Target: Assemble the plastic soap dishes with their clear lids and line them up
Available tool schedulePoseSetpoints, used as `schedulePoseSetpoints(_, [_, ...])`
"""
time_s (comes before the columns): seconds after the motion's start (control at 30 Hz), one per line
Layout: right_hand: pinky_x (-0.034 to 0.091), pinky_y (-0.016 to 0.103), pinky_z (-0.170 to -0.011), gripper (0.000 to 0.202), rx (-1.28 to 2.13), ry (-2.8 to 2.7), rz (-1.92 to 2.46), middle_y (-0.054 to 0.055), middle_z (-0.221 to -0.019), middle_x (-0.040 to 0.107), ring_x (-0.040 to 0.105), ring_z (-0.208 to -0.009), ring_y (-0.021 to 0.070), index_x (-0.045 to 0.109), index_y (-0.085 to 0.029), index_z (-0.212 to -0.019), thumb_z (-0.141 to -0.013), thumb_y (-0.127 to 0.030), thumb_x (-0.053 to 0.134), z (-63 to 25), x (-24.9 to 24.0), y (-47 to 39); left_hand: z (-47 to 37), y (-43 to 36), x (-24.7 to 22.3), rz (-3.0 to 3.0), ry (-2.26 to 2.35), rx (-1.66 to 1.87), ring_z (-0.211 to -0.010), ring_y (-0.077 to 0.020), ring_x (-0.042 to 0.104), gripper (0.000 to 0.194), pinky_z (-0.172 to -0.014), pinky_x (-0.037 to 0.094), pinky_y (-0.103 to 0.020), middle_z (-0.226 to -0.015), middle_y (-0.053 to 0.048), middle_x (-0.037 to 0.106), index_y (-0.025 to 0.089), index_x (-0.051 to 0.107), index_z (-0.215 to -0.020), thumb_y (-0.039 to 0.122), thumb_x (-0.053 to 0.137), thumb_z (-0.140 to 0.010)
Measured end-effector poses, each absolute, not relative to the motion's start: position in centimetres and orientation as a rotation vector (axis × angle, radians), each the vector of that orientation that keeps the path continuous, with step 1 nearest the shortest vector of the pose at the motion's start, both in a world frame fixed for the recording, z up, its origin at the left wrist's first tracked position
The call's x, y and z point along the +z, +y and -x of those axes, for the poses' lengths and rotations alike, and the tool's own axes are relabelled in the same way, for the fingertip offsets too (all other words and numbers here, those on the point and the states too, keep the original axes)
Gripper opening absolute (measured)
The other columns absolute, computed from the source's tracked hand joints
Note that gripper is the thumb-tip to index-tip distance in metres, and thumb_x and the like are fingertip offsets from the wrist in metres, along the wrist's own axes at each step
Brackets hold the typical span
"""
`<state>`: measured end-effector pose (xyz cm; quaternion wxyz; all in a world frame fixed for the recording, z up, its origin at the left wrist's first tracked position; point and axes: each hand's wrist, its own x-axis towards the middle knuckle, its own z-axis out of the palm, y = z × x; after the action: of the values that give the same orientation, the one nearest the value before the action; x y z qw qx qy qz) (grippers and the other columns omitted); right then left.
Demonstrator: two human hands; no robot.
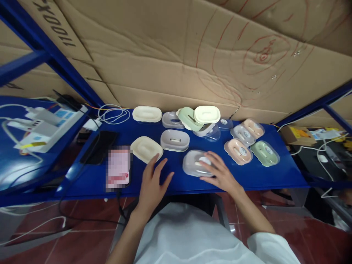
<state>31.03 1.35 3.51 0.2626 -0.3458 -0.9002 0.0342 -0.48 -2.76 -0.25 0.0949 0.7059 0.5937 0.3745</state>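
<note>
My right hand [221, 174] grips the right end of a grey soap box [189, 164], its fingers over the clear lid and label, thumb at the near side. Over the desk my left hand [152, 185] is open with fingers apart, holding nothing. Its fingertips are nearest a cream soap dish part [146, 148], and I cannot tell whether they touch it. Just behind, a grey soap dish [175, 140] lies without a lid. Farther back are another cream part [147, 114], a green part [189, 118] and a pale yellow part [207, 114], the last two overlapping other pieces.
Lidded soap boxes stand at the right, including a pink one [238, 151] and a green one [265, 153]. A blurred-out phone [118, 167] lies left on the blue desk [176, 187]. White cable [113, 114] and a power strip [52, 126] are farther left. Cardboard [154, 55] walls the back.
</note>
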Motion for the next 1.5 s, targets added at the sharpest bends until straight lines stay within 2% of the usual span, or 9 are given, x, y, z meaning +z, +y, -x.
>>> schedulePoseSetpoints(0.1, [0.05,0.058,-0.119,0.061,-0.171,-2.011,1.323,0.014,-0.155,0.059,0.056,-0.146,0.0346,0.057,-0.029,-0.156,-0.099,-0.04,0.075,-38.6,4.8,-0.2,0.9,-2.6,-0.2,-2.148,2.042,1.059,-0.148,-0.0408,0.052,0.042,-0.123,0.038,-0.063,-0.155,-0.021,0.058,0.019,0.062,-0.142,0.036,0.064,-0.104])
schedulePoseSetpoints(0.27, [0.05,0.064,-0.11,0.073,-0.801,-1.191,1.789,0.025,-0.138,0.068,0.065,-0.132,0.0468,0.071,-0.014,-0.141,-0.089,-0.064,0.077,-55.4,2.8,-1.7,-1.2,-3.1,-0.2,-2.338,1.874,0.964,-0.122,-0.0313,0.071,0.02,-0.123,0.033,-0.06,-0.129,-0.011,0.077,0.021,0.072,-0.122,0.027,0.062,-0.106])
schedulePoseSetpoints(0.4, [0.048,0.072,-0.102,0.077,-0.829,-1.117,1.942,0.028,-0.122,0.071,0.067,-0.119,0.0509,0.078,-0.013,-0.123,-0.086,-0.08,0.067,-62.8,-0.8,-1.3,-4.1,-4.2,-0.3,-2.507,1.461,0.872,-0.129,-0.0256,0.068,0.03,-0.128,0.028,-0.054,-0.137,-0.007,0.075,0.026,0.07,-0.13,0.017,0.053,-0.107])
schedulePoseSetpoints(0.53, [0.045,0.076,-0.103,0.082,-0.666,-1.305,2.017,0.032,-0.129,0.068,0.061,-0.128,0.0503,0.078,-0.011,-0.121,-0.092,-0.082,0.047,-64.0,-2.3,0.1,-5.0,-4.4,-0.5,-2.599,1.216,0.831,-0.144,-0.0245,0.059,0.047,-0.129,0.03,-0.053,-0.154,-0.009,0.064,0.028,0.066,-0.14,0.006,0.048,-0.103])
schedulePoseSetpoints(0.7, [0.034,0.083,-0.106,0.081,-0.713,-1.216,1.977,0.036,-0.147,0.059,0.047,-0.148,0.0552,0.063,-0.014,-0.151,-0.103,-0.071,0.032,-60.6,-0.9,0.9,-2.9,-3.5,0.1,-2.493,1.482,0.894,-0.144,-0.0318,0.058,0.038,-0.129,0.028,-0.062,-0.156,-0.011,0.061,0.029,0.067,-0.138,0.02,0.061,-0.101])
schedulePoseSetpoints(0.93, [0.05,0.057,-0.115,0.041,-0.111,-2.14,1.29,0.013,-0.139,0.072,0.065,-0.135,0.0314,0.064,-0.026,-0.147,-0.111,-0.031,0.045,-37.9,3.5,3.8,0.5,-3.5,-0.3,-2.46,1.524,0.799,-0.14,-0.0341,0.062,0.038,-0.12,0.046,-0.058,-0.144,-0.009,0.07,0.028,0.066,-0.137,0.036,0.07,-0.1])
schedulePoseSetpoints(1.13, [0.031,0.059,-0.128,0.054,0.075,-2.536,1.128,0.017,-0.15,0.064,0.051,-0.148,0.0322,0.05,-0.019,-0.161,-0.11,-0.038,0.054,-22.4,3.1,7.8,1.9,-4.5,-0.8,-2.405,1.477,0.833,-0.143,-0.0317,0.06,0.038,-0.114,0.057,-0.051,-0.142,-0.009,0.07,0.028,0.064,-0.142,0.032,0.064,-0.104])
schedulePoseSetpoints(1.3, [0.053,0.046,-0.107,0.035,0.223,-2.313,1.175,0.011,-0.11,0.075,0.069,-0.109,0.0256,0.076,-0.023,-0.132,-0.112,-0.038,0.051,-23.3,2.3,8.0,2.0,-4.8,-1.2,-2.368,1.429,0.903,-0.144,-0.0299,0.06,0.042,-0.116,0.057,-0.048,-0.145,-0.01,0.068,0.028,0.06,-0.147,0.028,0.064,-0.105])
schedulePoseSetpoints(1.5, [0.054,0.05,-0.109,0.036,0.19,-2.071,1.169,0.01,-0.123,0.072,0.069,-0.119,0.0278,0.07,-0.03,-0.141,-0.108,-0.027,0.056,-28.9,2.7,2.9,0.2,-4.1,-0.8,-2.311,1.353,0.843,-0.145,-0.0317,0.059,0.058,-0.114,0.058,-0.048,-0.164,-0.015,0.05,0.029,0.047,-0.159,0.031,0.065,-0.105])
